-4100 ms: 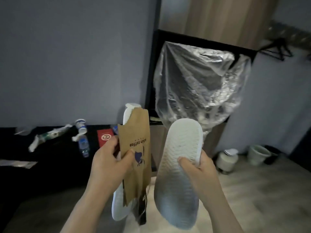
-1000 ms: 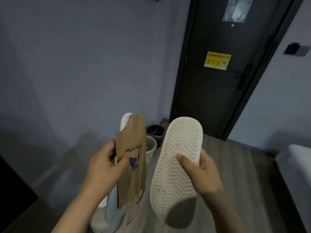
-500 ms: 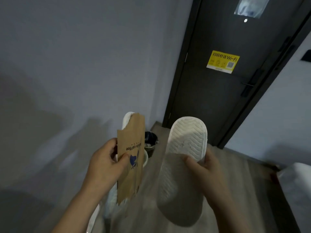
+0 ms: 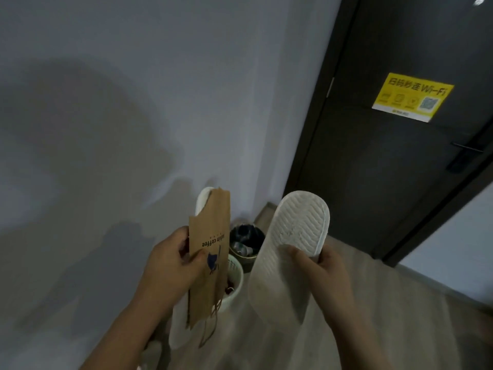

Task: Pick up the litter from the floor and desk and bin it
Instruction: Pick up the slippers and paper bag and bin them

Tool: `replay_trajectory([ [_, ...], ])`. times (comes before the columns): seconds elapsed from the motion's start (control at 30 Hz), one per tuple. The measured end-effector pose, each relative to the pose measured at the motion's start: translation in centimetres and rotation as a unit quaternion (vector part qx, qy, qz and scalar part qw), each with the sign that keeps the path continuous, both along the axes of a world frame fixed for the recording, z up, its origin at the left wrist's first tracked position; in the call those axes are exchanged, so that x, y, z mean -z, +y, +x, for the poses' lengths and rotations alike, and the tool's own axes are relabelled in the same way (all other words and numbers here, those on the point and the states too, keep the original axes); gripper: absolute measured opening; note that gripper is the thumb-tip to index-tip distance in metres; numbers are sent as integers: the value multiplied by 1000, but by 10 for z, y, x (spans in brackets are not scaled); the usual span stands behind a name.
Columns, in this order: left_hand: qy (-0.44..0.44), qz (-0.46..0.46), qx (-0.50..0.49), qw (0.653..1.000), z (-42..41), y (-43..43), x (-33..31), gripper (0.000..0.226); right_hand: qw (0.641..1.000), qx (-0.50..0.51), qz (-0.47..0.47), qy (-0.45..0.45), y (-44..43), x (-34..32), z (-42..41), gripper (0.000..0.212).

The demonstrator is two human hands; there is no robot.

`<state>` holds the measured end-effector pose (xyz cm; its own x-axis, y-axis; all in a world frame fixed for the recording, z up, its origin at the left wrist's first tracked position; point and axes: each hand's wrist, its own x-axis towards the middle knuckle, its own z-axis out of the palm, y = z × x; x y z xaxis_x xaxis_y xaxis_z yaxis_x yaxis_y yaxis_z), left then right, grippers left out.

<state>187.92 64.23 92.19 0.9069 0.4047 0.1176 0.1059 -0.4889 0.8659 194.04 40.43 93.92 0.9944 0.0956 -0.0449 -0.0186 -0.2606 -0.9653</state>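
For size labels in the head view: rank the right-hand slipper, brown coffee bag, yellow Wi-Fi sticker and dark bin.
1. right-hand slipper
2. brown coffee bag
3. yellow Wi-Fi sticker
4. dark bin, partly hidden
The held things are nearer the camera, so this is apparent size only.

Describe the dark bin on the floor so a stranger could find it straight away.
Find the dark door with the yellow Wi-Fi sticker, then look down to the floor just left of its frame. Two bins stand there by the wall. The dark bin is the farther one, black inside, unlike the pale perforated basket in front of it.
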Motion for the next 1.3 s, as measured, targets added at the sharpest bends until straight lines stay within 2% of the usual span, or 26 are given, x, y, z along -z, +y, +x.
replay_trajectory([
  [0.13,19,14,-25,999,48,0,13,22,999,-38,-7,33,4,18,73,24],
  [0.27,65,8,-56,996,86,9,39,24,997,-52,-36,44,13,41,130,7],
  [0.37,104,10,-71,992,120,22,64,13,995,-65,-59,56,25,59,167,9],
  [0.47,133,32,-64,989,158,42,95,26,991,-65,-79,81,43,85,202,2],
  [0.57,167,19,-63,984,197,67,126,26,987,-52,-101,113,65,115,237,9],
  [0.67,209,4,-52,977,233,90,166,25,980,-44,-115,157,88,153,267,14],
  [0.73,220,8,-40,975,253,101,195,30,976,-37,-124,174,100,180,285,24],
  [0.87,253,-17,-13,967,286,113,257,37,968,-21,-145,205,116,233,311,29],
  [0.97,302,-33,-43,952,306,118,310,30,958,-17,-150,243,121,274,326,32],
  [1.07,356,-37,-90,929,319,119,366,41,947,-25,-163,276,126,316,340,37],
  [1.3,411,-45,-135,900,334,122,470,35,936,-59,-190,290,126,395,355,23],
])
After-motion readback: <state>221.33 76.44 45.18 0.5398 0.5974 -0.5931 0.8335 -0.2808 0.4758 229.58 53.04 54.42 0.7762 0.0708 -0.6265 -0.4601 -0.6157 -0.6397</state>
